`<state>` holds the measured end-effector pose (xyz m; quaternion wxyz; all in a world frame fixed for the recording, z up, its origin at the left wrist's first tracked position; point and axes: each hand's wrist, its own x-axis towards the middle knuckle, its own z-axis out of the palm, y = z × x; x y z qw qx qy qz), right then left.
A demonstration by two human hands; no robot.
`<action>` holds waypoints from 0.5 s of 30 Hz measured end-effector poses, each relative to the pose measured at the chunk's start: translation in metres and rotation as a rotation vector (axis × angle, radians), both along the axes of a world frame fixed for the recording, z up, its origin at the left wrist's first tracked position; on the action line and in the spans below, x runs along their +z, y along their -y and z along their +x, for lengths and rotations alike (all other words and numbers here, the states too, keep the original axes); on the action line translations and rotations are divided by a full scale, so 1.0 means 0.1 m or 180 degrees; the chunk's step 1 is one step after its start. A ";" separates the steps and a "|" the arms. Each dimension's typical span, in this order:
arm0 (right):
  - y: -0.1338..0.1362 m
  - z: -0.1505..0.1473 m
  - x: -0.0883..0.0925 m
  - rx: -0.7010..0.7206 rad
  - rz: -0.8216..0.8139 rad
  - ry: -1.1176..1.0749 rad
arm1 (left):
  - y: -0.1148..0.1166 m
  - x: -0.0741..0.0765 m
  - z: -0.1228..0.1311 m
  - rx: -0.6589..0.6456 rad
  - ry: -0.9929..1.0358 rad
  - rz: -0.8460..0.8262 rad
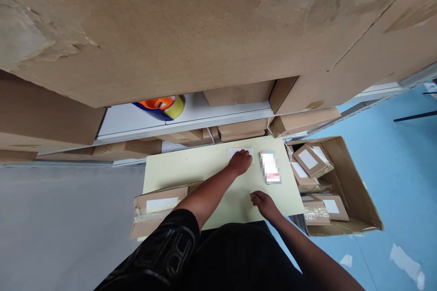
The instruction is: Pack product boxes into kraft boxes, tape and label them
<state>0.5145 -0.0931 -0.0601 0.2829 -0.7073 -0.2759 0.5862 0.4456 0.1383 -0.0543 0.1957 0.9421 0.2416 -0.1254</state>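
Observation:
On a pale yellow table [194,166], my left hand [240,162] reaches to the far side, its fingers curled down onto a small white paper [233,151]. The hand covers much of that paper. Closer to my body, my right hand [262,201] hovers over or rests on the table's right part with its fingers bent together; whatever they hold, if anything, is hidden. A phone-like object [271,167] with a blurred-out face lies beyond my right hand. At the left, partly behind my left forearm, is a taped cardboard box [155,207] with a white label.
A large carton [191,32] overhangs the shelf [131,122] close above the table. On that shelf sit tape rolls [164,107]. Right of the table, an open carton [362,186] holds several small labelled boxes. Paper scraps [406,261] lie on the blue floor.

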 end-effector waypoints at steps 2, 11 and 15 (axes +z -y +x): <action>-0.01 0.00 0.00 0.0024 0.0011 0.0008 | 0.00 0.00 -0.01 0.0077 0.0064 -0.0082; -0.13 0.05 0.05 0.0145 0.0060 0.0116 | -0.02 0.13 -0.10 0.1034 0.0293 -0.0439; -0.35 0.09 0.14 0.0379 0.0220 0.0580 | -0.08 0.33 -0.38 0.2482 0.0769 -0.0939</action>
